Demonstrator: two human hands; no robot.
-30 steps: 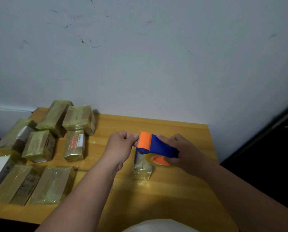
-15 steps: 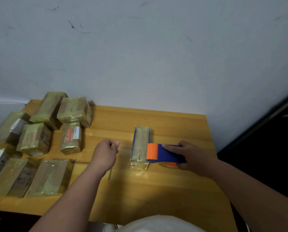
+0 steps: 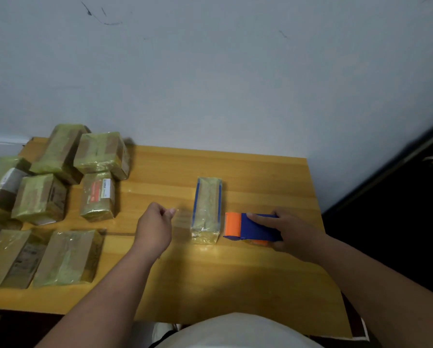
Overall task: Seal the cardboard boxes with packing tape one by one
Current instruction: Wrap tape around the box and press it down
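1. The narrow box point(image 3: 206, 209) lies near the middle of the bench point(image 3: 260, 267), long axis running toward twelve o'clock, shiny with tape, a blue stripe down each long edge.
2. The right hand point(image 3: 292, 233) is wrapped round the blue-and-orange tape dispenser point(image 3: 250, 227), which sits just at three o'clock of the box, orange end toward it. Whether it touches the box I can't tell.
3. The left hand point(image 3: 154, 228) hovers at nine o'clock of the box, fingers curled. A faint, blurred sheen between it and the box may be a loose strip of tape; too smeared to say, so I can't tell if it pinches anything.
4. If a strip is out, I'd keep it taut and low, lay it over the box top squarely, then rub it down flat.
5. I'd steady the box before pulling; it looks light and likely to skid.
6. The wrapped boxes point(image 3: 59, 197) crowd the nine-to-ten o'clock side; this one probably joins them once sealed.
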